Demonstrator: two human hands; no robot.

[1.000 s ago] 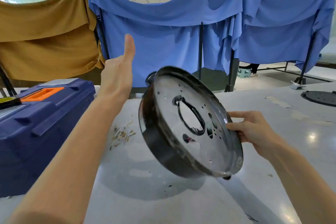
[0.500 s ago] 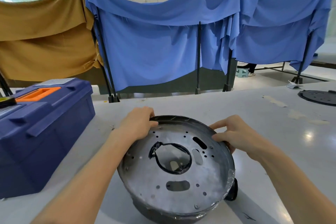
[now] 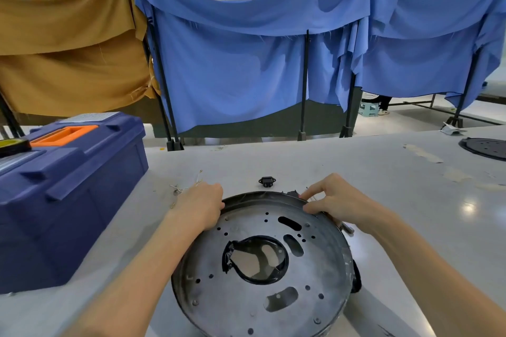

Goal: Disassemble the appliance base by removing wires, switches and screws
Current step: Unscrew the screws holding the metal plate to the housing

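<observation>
The appliance base (image 3: 315,268) is a round dark metal pan with a flat plate full of holes and a large central opening; it lies flat on the grey table in front of me. My left hand (image 3: 201,204) grips its far left rim with curled fingers. My right hand (image 3: 336,201) pinches the far right rim, fingertips at a small dark part on the edge. A small black socket part (image 3: 267,181) lies loose on the table just beyond the base. Thin loose wires (image 3: 186,186) lie by my left hand.
A dark blue toolbox (image 3: 68,194) with an orange handle stands at the left. A black round plate (image 3: 484,147) lies at the far right table edge. A small metal piece (image 3: 347,228) lies beside the base's right rim. Blue and brown cloths hang behind the table.
The base was held tilted up in my right hand with my left hand raised; now it lies flat on the table with both hands on its far rim. The socket part has come into view.
</observation>
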